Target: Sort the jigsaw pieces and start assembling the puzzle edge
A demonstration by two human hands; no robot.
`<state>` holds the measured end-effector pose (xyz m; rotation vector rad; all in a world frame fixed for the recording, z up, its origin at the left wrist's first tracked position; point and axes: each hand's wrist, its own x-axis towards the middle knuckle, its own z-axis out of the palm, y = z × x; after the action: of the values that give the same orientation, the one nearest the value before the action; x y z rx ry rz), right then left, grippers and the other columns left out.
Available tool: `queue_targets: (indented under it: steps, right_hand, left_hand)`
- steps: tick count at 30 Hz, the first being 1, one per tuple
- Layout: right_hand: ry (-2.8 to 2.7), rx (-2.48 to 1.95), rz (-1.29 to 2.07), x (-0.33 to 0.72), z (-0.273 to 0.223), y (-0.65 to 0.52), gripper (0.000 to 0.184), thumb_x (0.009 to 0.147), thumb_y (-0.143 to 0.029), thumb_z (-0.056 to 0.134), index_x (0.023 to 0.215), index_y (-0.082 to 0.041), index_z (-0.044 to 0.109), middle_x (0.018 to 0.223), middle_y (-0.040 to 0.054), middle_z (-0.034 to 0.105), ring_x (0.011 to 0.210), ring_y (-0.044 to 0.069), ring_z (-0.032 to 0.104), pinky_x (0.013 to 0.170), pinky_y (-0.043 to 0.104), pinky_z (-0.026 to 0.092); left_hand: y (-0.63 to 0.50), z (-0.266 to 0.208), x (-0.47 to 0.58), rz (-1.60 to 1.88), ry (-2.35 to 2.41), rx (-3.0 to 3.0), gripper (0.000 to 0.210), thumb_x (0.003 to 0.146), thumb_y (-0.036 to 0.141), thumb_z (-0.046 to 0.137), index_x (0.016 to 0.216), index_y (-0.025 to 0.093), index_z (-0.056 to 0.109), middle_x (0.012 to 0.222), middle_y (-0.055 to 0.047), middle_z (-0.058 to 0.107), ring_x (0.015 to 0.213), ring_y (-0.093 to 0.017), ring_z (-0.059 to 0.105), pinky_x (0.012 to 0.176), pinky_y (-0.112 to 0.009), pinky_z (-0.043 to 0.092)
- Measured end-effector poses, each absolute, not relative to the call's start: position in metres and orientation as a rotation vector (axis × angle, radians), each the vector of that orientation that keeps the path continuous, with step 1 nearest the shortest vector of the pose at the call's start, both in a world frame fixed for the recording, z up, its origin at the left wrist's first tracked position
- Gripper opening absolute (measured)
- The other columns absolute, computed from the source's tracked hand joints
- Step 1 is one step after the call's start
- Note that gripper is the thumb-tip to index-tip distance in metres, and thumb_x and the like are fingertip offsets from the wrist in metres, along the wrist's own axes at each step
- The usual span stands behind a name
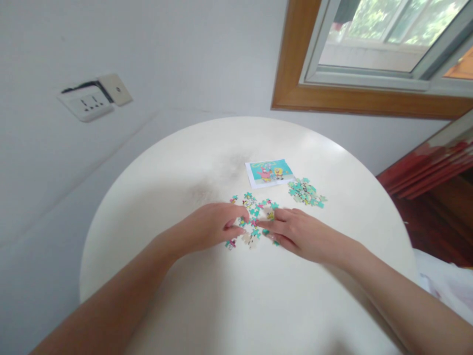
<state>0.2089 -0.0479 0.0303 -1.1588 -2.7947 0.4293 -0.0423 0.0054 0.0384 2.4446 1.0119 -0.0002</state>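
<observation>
At the frame's centre, loose puzzle pieces (254, 212) are seemingly being sorted, the left hand (210, 224) with thumb and fingers apart, the right hand (301, 232) reaching among them, its grip unclear; lifting one calls for a fine edge pinch.

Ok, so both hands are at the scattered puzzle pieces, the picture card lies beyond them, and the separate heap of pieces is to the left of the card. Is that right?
Not quite: the separate heap of pieces is to the right of the picture card, not the left, as the head view shows. The rest stands.
</observation>
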Motion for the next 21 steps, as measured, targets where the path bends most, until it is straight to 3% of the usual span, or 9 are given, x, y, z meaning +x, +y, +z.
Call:
queue_targets:
  steps: [9, 21]
  right_hand:
    - [-2.765, -1.192, 0.453, 0.220, 0.032, -0.043, 0.039, 0.098, -0.022, 0.044, 0.135, -0.021, 0.056, 0.095, 0.0090, 0.061, 0.085, 0.020, 0.061, 0.080, 0.035, 0.049]
    - [-2.707, -1.199, 0.529, 0.223, 0.034, -0.041, 0.039, 0.098, -0.019, 0.043, 0.134, -0.023, 0.058, 0.092, 0.0080, 0.061, 0.082, 0.018, 0.061, 0.079, 0.032, 0.049]
  left_hand:
    - [0.011, 0.041, -0.052, -0.034, 0.992, 2.458, 0.019, 0.082, 0.021, 0.051, 0.096, 0.022, 0.065, 0.067, 0.005, 0.054, 0.061, -0.011, 0.049, 0.059, -0.023, 0.031]
    - [0.015, 0.043, -0.061, 0.023, 1.126, 2.449, 0.025, 0.084, 0.027, 0.049, 0.104, 0.025, 0.064, 0.067, 0.005, 0.056, 0.058, -0.011, 0.050, 0.059, -0.023, 0.031]
